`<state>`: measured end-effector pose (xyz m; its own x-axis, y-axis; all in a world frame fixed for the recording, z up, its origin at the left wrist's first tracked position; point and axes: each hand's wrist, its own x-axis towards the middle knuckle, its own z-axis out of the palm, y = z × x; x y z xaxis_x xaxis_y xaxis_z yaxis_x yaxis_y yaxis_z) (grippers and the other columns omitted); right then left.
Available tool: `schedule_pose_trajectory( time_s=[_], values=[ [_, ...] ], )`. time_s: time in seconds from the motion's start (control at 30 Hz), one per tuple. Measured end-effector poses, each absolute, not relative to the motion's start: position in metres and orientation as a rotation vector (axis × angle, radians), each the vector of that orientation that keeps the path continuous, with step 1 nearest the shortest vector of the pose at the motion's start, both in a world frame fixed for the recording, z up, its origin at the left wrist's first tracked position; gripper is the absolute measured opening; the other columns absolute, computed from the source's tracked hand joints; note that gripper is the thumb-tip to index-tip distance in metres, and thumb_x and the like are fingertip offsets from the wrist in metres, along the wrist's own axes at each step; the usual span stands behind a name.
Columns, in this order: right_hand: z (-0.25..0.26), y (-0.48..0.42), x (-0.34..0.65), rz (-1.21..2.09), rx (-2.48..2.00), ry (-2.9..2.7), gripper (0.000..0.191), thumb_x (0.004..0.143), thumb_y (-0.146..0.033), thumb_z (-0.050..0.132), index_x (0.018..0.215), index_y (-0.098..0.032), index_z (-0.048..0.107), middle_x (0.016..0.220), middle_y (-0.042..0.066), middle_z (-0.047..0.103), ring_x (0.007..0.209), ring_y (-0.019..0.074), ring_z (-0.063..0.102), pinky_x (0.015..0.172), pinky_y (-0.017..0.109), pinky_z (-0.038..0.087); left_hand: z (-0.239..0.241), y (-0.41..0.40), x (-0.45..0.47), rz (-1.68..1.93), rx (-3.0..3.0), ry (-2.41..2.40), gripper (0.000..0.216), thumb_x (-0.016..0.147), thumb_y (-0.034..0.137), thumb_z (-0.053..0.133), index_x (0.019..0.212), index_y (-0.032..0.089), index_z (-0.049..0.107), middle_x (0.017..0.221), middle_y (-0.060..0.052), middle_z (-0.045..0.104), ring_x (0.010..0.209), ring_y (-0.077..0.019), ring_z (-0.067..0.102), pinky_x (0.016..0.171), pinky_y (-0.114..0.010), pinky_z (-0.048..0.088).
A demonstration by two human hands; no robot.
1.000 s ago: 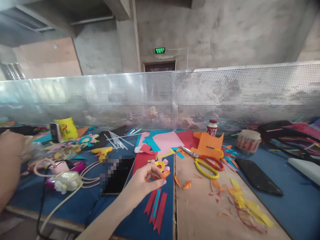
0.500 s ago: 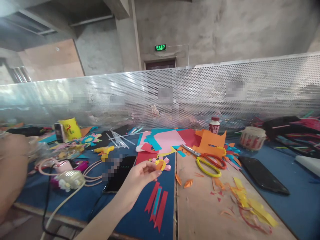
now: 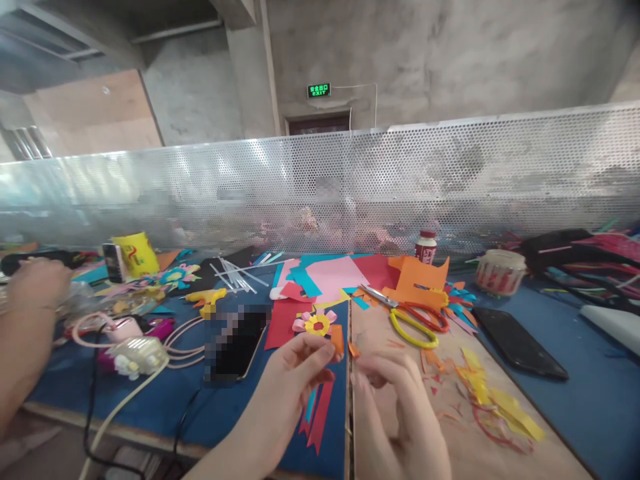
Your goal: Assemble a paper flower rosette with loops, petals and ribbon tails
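Observation:
My left hand (image 3: pixel 300 377) pinches a small folded piece of orange paper (image 3: pixel 337 340) between thumb and fingertips. Just beyond it lies a paper flower (image 3: pixel 319 324) with pink loops and a yellow centre. My right hand (image 3: pixel 403 410) is low over the wooden board, its fingers curled and thumb near the index finger. Its fingertips meet the lower end of an orange paper petal (image 3: pixel 353 350); whether they hold anything is hidden. Red paper strips (image 3: pixel 321 417) and a blue strip (image 3: pixel 310 405) lie partly behind my left hand.
Scissors (image 3: pixel 414 328) rest on the board (image 3: pixel 385 339) beside orange card (image 3: pixel 420 283) and yellow scraps (image 3: pixel 515 412). Phones lie left (image 3: pixel 240 347) and right (image 3: pixel 520 343). A yellow glue gun (image 3: pixel 206 300) and cables are to the left, near another person's arm (image 3: pixel 30 333).
My right hand has come in from below, over where a second orange petal lay. My left hand has turned and shifted the orange piece rightward, uncovering the flower.

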<state>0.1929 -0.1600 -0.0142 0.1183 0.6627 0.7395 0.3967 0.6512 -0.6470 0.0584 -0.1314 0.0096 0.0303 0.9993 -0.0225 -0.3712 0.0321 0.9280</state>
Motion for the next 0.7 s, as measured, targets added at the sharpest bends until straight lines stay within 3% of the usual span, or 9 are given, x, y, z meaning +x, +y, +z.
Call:
schedule_pose_trajectory(
  time_s=[0.3,0.43,0.7],
  values=[
    [-0.04,-0.142,0.195,0.304,-0.931,-1.369,0.017,0.084,-0.021,0.057,0.099,-0.026,0.051,0.083,-0.001,0.048,0.073,0.0128,0.051,0.066,0.024,0.045,0.008,-0.143,0.073,1.347,0.943,0.958,0.014,0.062,0.026,0.078,0.064,0.016,0.068,0.064,0.0,0.063,0.059,-0.01,0.055,0.061,-0.02,0.045],
    [-0.038,-0.144,0.197,0.378,-0.918,-1.428,0.007,0.084,-0.021,0.057,0.088,-0.026,0.056,0.088,0.0,0.051,0.08,0.0131,0.053,0.068,0.023,0.044,0.002,-0.141,0.072,1.322,0.956,0.938,0.015,0.063,0.027,0.078,0.063,0.015,0.069,0.061,0.0,0.062,0.059,-0.0102,0.054,0.059,-0.02,0.045],
    [-0.043,-0.142,0.207,0.553,-0.879,-1.49,0.005,0.085,-0.023,0.055,0.081,-0.024,0.058,0.081,0.0,0.055,0.074,0.0137,0.055,0.065,0.022,0.045,-0.013,-0.146,0.077,1.247,0.969,0.913,0.021,0.063,0.033,0.078,0.061,0.014,0.069,0.06,-0.002,0.062,0.058,-0.0115,0.054,0.058,-0.022,0.045]
  ],
)
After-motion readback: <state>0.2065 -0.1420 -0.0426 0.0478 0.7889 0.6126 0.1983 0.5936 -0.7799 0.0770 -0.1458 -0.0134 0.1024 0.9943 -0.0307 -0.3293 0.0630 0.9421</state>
